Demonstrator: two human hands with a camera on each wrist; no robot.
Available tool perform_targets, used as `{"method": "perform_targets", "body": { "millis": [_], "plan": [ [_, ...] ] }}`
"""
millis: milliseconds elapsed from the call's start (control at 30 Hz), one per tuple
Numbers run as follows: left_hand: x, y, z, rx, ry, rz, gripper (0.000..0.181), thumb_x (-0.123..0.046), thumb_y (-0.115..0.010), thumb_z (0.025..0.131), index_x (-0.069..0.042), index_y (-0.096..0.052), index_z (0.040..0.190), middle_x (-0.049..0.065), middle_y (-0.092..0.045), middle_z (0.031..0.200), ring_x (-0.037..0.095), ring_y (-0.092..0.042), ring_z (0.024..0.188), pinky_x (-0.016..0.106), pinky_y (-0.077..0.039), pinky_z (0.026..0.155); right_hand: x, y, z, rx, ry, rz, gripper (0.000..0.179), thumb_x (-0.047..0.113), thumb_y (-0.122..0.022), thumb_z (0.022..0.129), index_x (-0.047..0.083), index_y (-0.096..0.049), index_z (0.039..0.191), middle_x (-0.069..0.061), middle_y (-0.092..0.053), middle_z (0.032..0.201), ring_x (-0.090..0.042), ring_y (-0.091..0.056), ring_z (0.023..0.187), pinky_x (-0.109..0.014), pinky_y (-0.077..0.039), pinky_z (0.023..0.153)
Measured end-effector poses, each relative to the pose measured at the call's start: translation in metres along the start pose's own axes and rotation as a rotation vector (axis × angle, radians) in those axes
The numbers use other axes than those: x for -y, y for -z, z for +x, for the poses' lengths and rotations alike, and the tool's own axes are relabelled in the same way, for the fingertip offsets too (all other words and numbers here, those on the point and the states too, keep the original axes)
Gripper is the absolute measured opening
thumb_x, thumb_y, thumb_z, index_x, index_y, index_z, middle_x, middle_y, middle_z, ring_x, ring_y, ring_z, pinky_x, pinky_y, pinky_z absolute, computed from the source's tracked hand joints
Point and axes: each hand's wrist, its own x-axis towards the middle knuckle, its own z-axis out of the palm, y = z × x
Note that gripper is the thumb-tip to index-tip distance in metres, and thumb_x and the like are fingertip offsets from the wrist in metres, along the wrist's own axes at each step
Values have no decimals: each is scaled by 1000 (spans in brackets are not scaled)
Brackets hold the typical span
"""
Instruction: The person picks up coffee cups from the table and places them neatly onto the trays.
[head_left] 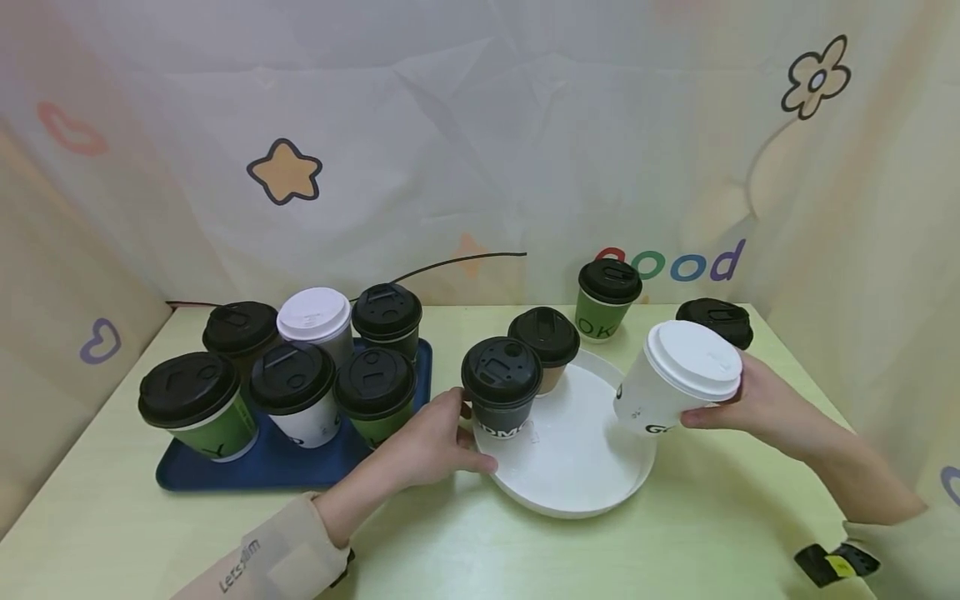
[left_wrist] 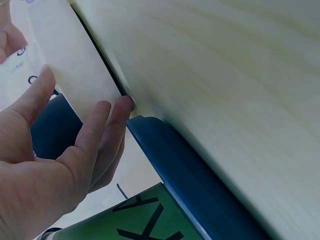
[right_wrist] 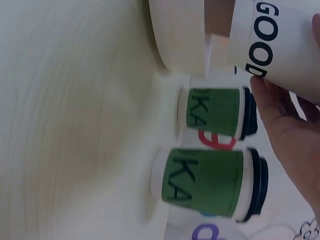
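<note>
My right hand [head_left: 727, 400] grips a white paper cup [head_left: 648, 396] with a white lid, held tilted over the right side of a round white tray [head_left: 581, 479]. Lettering reading GOOD shows on that cup in the right wrist view. My left hand [head_left: 431, 442] touches the tray's left outer wall, its fingers fairly straight in the left wrist view. Beside its fingertips, a dark grey cup [head_left: 501, 375] with a black lid stands on the tray's left part. A brown cup [head_left: 551, 375] with a black lid is at the tray's back edge.
Left of the round tray, a blue tray [head_left: 262, 477] carries several lidded cups. A green cup [head_left: 600, 317] stands behind the white tray. Another green cup [right_wrist: 202, 185], black-lidded, is partly hidden behind my right hand in the head view. Fabric [head_left: 480, 150] hangs behind the table.
</note>
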Motion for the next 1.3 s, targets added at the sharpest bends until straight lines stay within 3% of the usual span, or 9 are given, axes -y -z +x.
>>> {"method": "perform_targets", "body": {
  "millis": [267,567,733,1233,1300],
  "plan": [
    [-1,-1,0,-2,13,2,75,-15,-94,77,3,-49,134,17,-58,124,23,-63,96,38,-54,84,-7,-30,24,-29,-130,-31,78,6,-88,80,5,-44,144,-6,-59,135,-14,-60,119,-28,-51,94],
    [-1,-2,0,3,18,6,76,-15,-94,77,5,-49,134,17,-58,125,22,-63,96,38,-54,84,-23,-35,38,-29,-188,-61,80,13,-89,81,3,-42,146,-13,-56,139,-26,-55,124,-29,-46,98],
    [0,-2,-1,1,13,7,76,-16,-94,77,4,-49,135,17,-58,125,23,-62,95,38,-53,83,-26,-36,46,-25,-195,-57,82,13,-87,83,3,-40,149,-15,-55,140,-32,-53,125,-34,-46,98],
    [1,-1,0,-7,4,13,73,-17,-94,76,3,-50,131,17,-58,123,24,-62,96,39,-53,84,-28,-41,58,-43,-175,-33,81,9,-87,83,1,-40,148,-15,-54,139,-29,-54,122,-26,-47,97],
    [2,-1,0,-5,0,4,73,-17,-94,77,3,-50,131,17,-58,124,24,-62,97,39,-53,85,-28,-41,57,-45,-172,-38,81,9,-87,83,1,-40,149,-15,-54,140,-30,-54,125,-31,-47,101]
  ]
}}
